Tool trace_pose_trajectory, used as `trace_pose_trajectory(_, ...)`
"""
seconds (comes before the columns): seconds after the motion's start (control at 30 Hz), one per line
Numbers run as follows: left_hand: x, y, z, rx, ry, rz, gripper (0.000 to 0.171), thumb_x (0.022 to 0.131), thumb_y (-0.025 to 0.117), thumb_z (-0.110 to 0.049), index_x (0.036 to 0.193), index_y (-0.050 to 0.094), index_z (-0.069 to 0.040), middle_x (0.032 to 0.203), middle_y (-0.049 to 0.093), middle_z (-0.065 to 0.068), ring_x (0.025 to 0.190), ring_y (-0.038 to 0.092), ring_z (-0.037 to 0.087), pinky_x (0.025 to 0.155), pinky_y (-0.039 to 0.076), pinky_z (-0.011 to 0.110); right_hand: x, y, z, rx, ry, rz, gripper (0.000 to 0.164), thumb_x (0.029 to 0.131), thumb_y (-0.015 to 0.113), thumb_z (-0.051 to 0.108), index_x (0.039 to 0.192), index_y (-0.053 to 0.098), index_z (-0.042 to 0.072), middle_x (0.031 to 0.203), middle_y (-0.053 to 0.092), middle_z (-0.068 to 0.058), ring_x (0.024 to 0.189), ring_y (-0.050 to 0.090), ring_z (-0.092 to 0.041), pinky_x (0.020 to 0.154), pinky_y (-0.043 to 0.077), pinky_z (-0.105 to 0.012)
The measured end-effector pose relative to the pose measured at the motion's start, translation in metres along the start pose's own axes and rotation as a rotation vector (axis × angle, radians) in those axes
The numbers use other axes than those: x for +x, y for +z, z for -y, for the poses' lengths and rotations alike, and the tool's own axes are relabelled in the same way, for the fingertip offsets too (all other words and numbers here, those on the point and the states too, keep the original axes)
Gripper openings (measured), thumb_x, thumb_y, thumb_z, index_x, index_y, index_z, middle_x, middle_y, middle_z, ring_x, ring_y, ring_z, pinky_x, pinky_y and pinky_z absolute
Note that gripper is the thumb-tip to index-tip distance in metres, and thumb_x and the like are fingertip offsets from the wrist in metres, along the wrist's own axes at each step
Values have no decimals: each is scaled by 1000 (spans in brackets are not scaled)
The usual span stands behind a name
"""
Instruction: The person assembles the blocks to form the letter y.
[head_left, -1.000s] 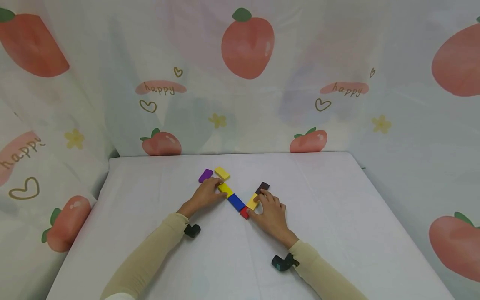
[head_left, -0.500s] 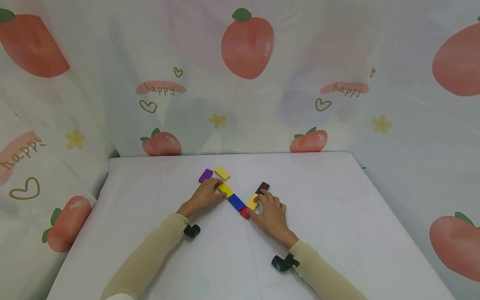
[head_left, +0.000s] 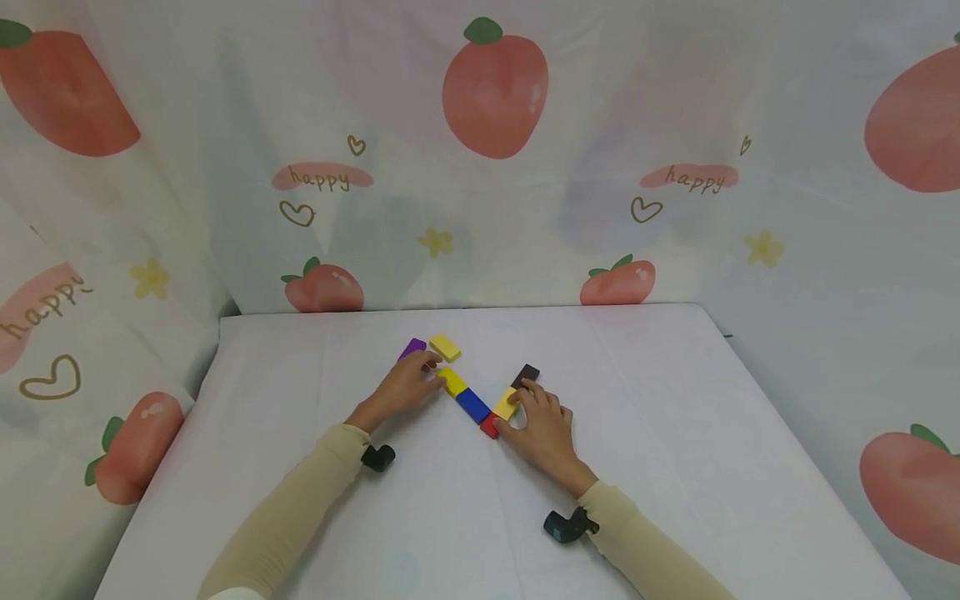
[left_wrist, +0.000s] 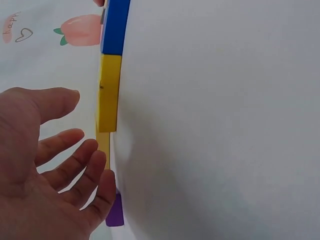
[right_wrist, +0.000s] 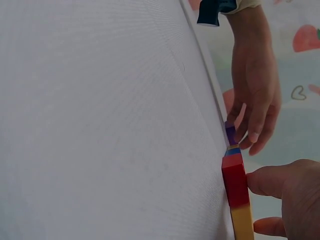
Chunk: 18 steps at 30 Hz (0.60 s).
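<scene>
Flat rectangular blocks form a V on the white table. Its left arm has a yellow block [head_left: 452,381] and a blue block [head_left: 473,406]; a red block [head_left: 489,426] lies at the point. Up the right arm run an orange-yellow block [head_left: 505,405] and a dark brown block [head_left: 526,375]. My left hand [head_left: 403,385] hovers beside the yellow block, fingers loosely spread and apart from it in the left wrist view. With the thumb at the red block and a fingertip on the orange-yellow one, my right hand [head_left: 542,427] rests against the right arm.
Beyond the left hand lie a purple block [head_left: 415,346], partly covered by that hand, and a light yellow block [head_left: 445,347]. The white-covered table [head_left: 675,400] meets a patterned cloth backdrop [head_left: 495,225] at its far edge.
My left hand has drawn back slightly to the left, its fingers leaving the yellow block and covering more of the purple one. The right hand and the blocks stay in place.
</scene>
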<state>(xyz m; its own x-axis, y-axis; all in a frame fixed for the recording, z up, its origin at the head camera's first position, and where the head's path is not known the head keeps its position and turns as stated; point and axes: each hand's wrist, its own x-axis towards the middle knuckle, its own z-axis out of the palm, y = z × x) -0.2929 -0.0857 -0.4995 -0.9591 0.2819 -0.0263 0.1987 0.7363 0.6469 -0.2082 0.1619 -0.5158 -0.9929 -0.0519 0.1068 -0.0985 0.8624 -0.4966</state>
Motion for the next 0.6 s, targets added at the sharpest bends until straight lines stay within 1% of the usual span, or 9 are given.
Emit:
trace_pose_trajectory(0.17,4,-10,1,-22,-4,-29,42,93,67,-26,131,59,-9,122,63,10,113,57,25,100,49,41,1,-3,0,-6,4,2,43,84,70,45,114,62,16,153,41,-10,134,40,-39,100,29,-60)
trace_pose_trajectory(0.23,5,-14,1,-24,-5,-41,42,94,67,-26,131,58,-10,121,63,10,110,57,25,99,50,41,2,-4,1,-7,5,3,43,84,71,45,114,62,16,153,41,-10,135,40,-39,100,29,-60)
trace_pose_trajectory(0.4,10,-23,5,-39,26,-81,41,94,66,-26,131,58,-9,117,62,13,102,56,25,95,51,40,2,-3,0,-2,1,-10,43,83,72,45,114,63,16,152,42,-9,134,40,-39,100,29,-60)
trace_pose_trajectory(0.47,12,-25,8,-54,30,-95,41,94,66,-25,130,58,-8,117,63,13,102,57,26,96,52,41,2,-2,0,-1,-3,-12,42,83,72,44,113,63,16,152,42,-10,134,41,-39,99,30,-60)
trace_pose_trajectory(0.6,20,-26,13,-74,10,-107,40,94,67,-23,130,58,-10,120,62,12,107,59,26,100,51,42,0,1,0,1,0,-6,41,83,72,43,112,63,17,152,43,-10,134,41,-39,100,30,-61)
